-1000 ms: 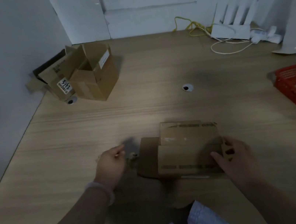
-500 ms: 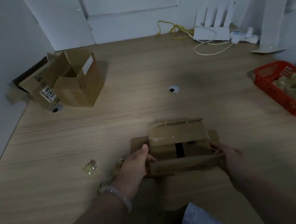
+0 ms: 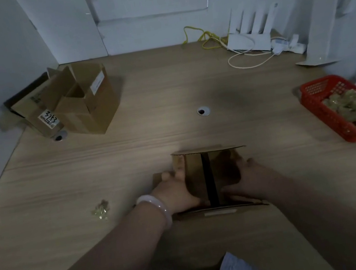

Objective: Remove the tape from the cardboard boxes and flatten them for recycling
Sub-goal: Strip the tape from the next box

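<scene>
A small brown cardboard box stands open on the wooden table right in front of me, its bottom seam showing as a dark gap down the middle. My left hand, with a pale bangle on the wrist, grips the box's left wall, fingers inside. My right hand grips the right wall the same way. A crumpled ball of clear tape lies on the table to the left of the box.
Two opened cardboard boxes sit at the far left against the wall. A red basket holding crumpled tape is at the right edge. A white router with cables stands at the back. Cable grommet in mid-table.
My left hand dropped the tape ball and came over to the box. Both hands spread the flaps and now reach inside the opened box, holding its side walls.
</scene>
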Demonstrator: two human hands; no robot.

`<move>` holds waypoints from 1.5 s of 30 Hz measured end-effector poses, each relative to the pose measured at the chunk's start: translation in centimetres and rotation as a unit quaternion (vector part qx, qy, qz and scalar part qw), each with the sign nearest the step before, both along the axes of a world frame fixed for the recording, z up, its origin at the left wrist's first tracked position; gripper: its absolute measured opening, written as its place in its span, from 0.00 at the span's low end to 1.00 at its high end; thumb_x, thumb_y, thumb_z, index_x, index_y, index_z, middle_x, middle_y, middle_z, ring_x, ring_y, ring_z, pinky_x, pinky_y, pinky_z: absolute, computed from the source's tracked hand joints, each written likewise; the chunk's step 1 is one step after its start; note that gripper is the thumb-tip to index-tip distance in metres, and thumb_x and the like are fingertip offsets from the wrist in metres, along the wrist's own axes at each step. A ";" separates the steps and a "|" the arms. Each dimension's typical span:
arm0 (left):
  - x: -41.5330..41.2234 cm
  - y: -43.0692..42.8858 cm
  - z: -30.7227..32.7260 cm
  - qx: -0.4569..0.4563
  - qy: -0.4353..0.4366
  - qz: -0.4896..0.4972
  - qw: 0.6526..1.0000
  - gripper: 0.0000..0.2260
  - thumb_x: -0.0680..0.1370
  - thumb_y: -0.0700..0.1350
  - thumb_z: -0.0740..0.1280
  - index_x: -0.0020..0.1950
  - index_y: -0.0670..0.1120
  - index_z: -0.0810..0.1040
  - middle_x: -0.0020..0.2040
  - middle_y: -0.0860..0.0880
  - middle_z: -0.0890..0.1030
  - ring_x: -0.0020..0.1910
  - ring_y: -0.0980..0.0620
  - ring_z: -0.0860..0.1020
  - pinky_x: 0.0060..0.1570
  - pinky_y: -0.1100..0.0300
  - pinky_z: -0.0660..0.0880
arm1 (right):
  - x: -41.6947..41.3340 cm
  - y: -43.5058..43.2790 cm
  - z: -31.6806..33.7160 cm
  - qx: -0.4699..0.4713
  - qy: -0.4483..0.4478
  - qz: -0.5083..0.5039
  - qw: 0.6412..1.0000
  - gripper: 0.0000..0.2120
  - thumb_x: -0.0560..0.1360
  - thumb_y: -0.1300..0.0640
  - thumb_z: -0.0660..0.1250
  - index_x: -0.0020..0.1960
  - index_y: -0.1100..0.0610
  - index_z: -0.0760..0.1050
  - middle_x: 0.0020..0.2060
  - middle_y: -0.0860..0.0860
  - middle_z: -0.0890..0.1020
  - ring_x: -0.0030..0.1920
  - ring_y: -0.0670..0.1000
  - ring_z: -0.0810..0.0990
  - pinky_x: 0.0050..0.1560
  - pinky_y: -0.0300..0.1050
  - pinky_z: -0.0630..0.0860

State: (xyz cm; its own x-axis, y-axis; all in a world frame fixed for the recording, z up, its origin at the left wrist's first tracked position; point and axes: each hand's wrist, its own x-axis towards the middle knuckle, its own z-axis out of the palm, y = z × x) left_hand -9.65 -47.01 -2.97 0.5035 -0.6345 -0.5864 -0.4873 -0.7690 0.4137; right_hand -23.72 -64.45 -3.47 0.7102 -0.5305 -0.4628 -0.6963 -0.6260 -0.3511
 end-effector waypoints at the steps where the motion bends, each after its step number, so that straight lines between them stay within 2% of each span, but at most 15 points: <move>1: -0.3 -0.5 -0.3 0.015 -0.013 0.008 1.000 0.59 0.59 0.70 0.72 0.72 0.62 0.29 0.70 0.45 0.56 0.67 0.42 0.67 0.65 0.52 0.68 | 0.6 0.2 -0.2 -0.021 0.026 0.013 0.999 0.56 0.59 0.29 0.68 0.77 0.49 0.47 0.65 0.59 0.68 0.64 0.61 0.68 0.66 0.53 0.69; 5: -1.3 -1.4 -1.3 0.033 -0.067 0.003 0.997 0.54 0.58 0.74 0.68 0.76 0.55 0.47 0.71 0.43 0.55 0.67 0.40 0.66 0.66 0.51 0.67 | 2.0 1.4 -1.6 -0.075 0.090 0.031 0.993 0.63 0.50 0.22 0.59 0.76 0.54 0.52 0.71 0.58 0.63 0.68 0.59 0.65 0.67 0.53 0.68; 8: -1.7 -1.5 -1.5 0.012 -0.070 0.025 0.997 0.50 0.61 0.73 0.67 0.75 0.53 0.51 0.69 0.43 0.56 0.66 0.40 0.66 0.65 0.51 0.67 | 2.1 1.7 -2.3 -0.092 0.103 0.021 0.990 0.60 0.52 0.23 0.58 0.76 0.55 0.55 0.72 0.58 0.62 0.69 0.60 0.64 0.66 0.54 0.68; 11: -1.8 -1.5 -1.3 -0.020 -0.050 0.044 0.998 0.49 0.64 0.68 0.67 0.76 0.57 0.43 0.72 0.43 0.55 0.68 0.39 0.64 0.65 0.51 0.66 | 1.8 1.5 -1.8 -0.021 0.078 -0.042 0.996 0.60 0.53 0.27 0.61 0.77 0.53 0.45 0.72 0.58 0.59 0.69 0.60 0.61 0.67 0.52 0.66; 14: -1.0 -0.9 -0.7 -0.107 0.048 0.084 0.990 0.49 0.67 0.62 0.67 0.71 0.66 0.29 0.75 0.49 0.51 0.71 0.43 0.62 0.64 0.55 0.64 | 0.8 -0.1 -0.4 0.106 -0.011 -0.095 0.990 0.57 0.53 0.33 0.63 0.74 0.37 0.36 0.68 0.50 0.62 0.68 0.56 0.66 0.59 0.48 0.68; 17: 0.4 -0.3 0.2 -0.215 0.133 0.110 0.961 0.48 0.68 0.53 0.67 0.69 0.70 0.30 0.77 0.50 0.51 0.73 0.47 0.59 0.71 0.52 0.60 | -0.4 -2.1 1.1 0.277 -0.195 -0.150 0.929 0.43 0.59 0.49 0.69 0.69 0.35 0.53 0.59 0.43 0.73 0.53 0.45 0.78 0.44 0.43 0.78; 20: 1.6 0.2 0.3 -0.292 0.182 0.113 0.932 0.47 0.68 0.46 0.66 0.64 0.78 0.34 0.72 0.57 0.59 0.69 0.57 0.65 0.68 0.57 0.67 | -1.5 -3.5 1.4 0.244 -0.298 -0.215 0.897 0.32 0.62 0.55 0.68 0.61 0.36 0.60 0.54 0.41 0.77 0.45 0.35 0.80 0.36 0.35 0.77; 23: 2.1 0.8 -0.4 -0.275 0.093 0.054 0.955 0.42 0.73 0.42 0.66 0.73 0.71 0.45 0.63 0.65 0.70 0.61 0.64 0.71 0.57 0.75 0.69 | -2.7 -4.6 0.6 0.164 -0.303 -0.278 0.897 0.28 0.57 0.53 0.64 0.56 0.38 0.67 0.47 0.43 0.80 0.49 0.46 0.79 0.48 0.50 0.77; 26: 1.4 1.5 -1.4 -0.256 0.050 0.018 0.965 0.32 0.75 0.42 0.67 0.74 0.60 0.59 0.63 0.52 0.75 0.63 0.53 0.73 0.63 0.55 0.72 | -4.2 -4.2 -0.2 0.185 -0.291 -0.322 0.882 0.22 0.55 0.59 0.64 0.47 0.44 0.78 0.39 0.45 0.83 0.47 0.52 0.81 0.47 0.53 0.78; 28: 0.6 2.4 -2.0 -0.235 -0.002 -0.023 0.972 0.33 0.76 0.43 0.66 0.72 0.68 0.55 0.64 0.55 0.73 0.62 0.57 0.72 0.63 0.57 0.70 | -5.1 -3.4 -0.7 0.190 -0.276 -0.353 0.873 0.15 0.58 0.65 0.65 0.42 0.52 0.79 0.39 0.51 0.84 0.45 0.55 0.81 0.47 0.57 0.79; 31: -0.5 3.5 -2.8 -0.225 -0.004 -0.081 0.971 0.39 0.75 0.45 0.66 0.73 0.70 0.44 0.74 0.58 0.62 0.71 0.58 0.63 0.70 0.57 0.63 | -6.7 -3.0 -1.0 0.264 -0.260 -0.393 0.842 0.15 0.67 0.75 0.66 0.50 0.62 0.78 0.48 0.62 0.82 0.47 0.58 0.80 0.50 0.57 0.78; 34: -1.1 3.6 -3.1 -0.229 0.004 -0.092 0.969 0.41 0.72 0.47 0.68 0.68 0.74 0.42 0.75 0.62 0.53 0.73 0.60 0.56 0.70 0.63 0.56 | -8.4 -3.1 0.3 0.417 -0.246 -0.349 0.802 0.20 0.67 0.68 0.69 0.59 0.64 0.76 0.55 0.62 0.81 0.56 0.59 0.79 0.57 0.58 0.75; 36: -1.2 3.1 -3.2 -0.231 0.015 -0.067 0.971 0.37 0.73 0.49 0.67 0.64 0.75 0.45 0.73 0.60 0.57 0.70 0.58 0.60 0.66 0.64 0.59 | -9.6 -3.2 1.1 0.507 -0.239 -0.327 0.761 0.23 0.68 0.58 0.69 0.63 0.59 0.73 0.61 0.59 0.79 0.62 0.58 0.76 0.61 0.63 0.72; 40: -1.4 1.6 -3.0 -0.228 0.009 -0.039 0.973 0.29 0.76 0.57 0.64 0.68 0.74 0.49 0.72 0.57 0.63 0.70 0.55 0.64 0.65 0.60 0.64 | -9.7 -3.7 0.8 0.491 -0.212 -0.379 0.755 0.30 0.65 0.33 0.64 0.59 0.51 0.77 0.54 0.54 0.83 0.58 0.57 0.79 0.53 0.61 0.78; 45: -2.5 -1.0 -3.4 -0.120 -0.029 -0.111 0.986 0.27 0.79 0.63 0.53 0.74 0.68 0.43 0.75 0.52 0.57 0.73 0.49 0.60 0.68 0.53 0.61 | -9.6 -4.2 -1.9 0.323 -0.209 -0.433 0.815 0.19 0.71 0.50 0.72 0.57 0.60 0.78 0.47 0.58 0.85 0.48 0.59 0.83 0.55 0.57 0.79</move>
State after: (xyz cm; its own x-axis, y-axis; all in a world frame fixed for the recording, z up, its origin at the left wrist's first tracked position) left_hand -12.11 -48.02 -6.40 0.3656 -0.8494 -0.3806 -0.6610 -0.5248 0.5362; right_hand -33.27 -68.68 -5.36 0.3665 -0.6575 -0.6583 -0.5138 0.4468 -0.7323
